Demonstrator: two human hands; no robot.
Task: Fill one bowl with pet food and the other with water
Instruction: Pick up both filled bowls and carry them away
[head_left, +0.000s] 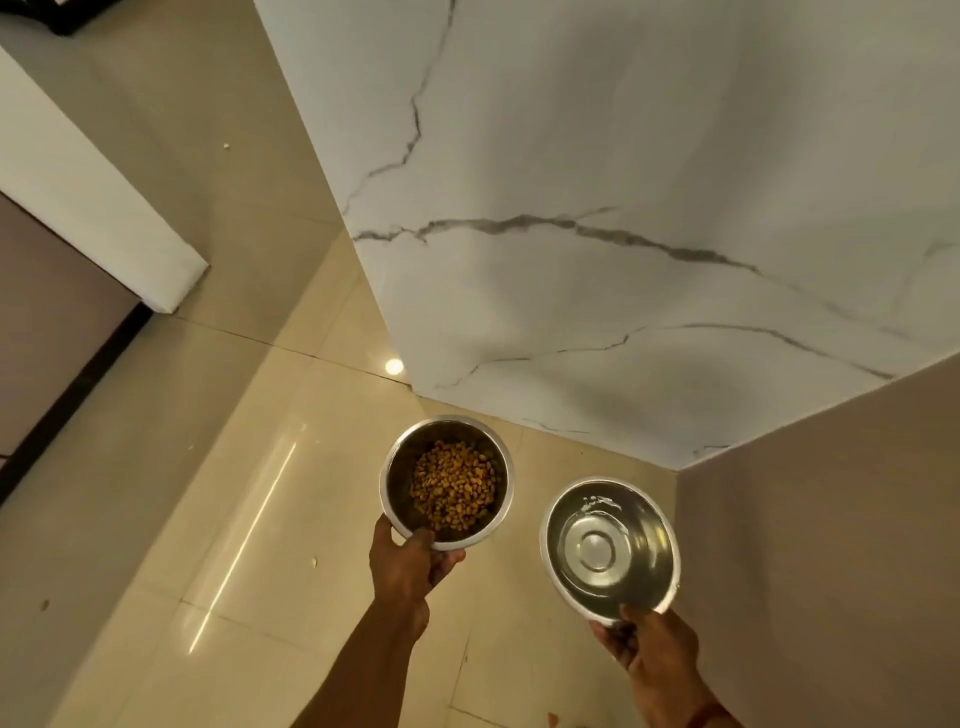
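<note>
I hold two steel bowls above a glossy beige tiled floor. The left bowl holds a heap of brown pet food kibble. My left hand grips its near rim, thumb over the edge. The right bowl is shiny and holds clear water that ripples near its far side. My right hand grips that bowl's near rim from below. Both bowls are upright and apart from each other, near a corner of the room.
A white marble-pattern wall rises ahead and a plain grey wall stands at the right; they meet in a corner. The tiled floor stretches left. A white panel and a dark-edged cabinet stand at the far left.
</note>
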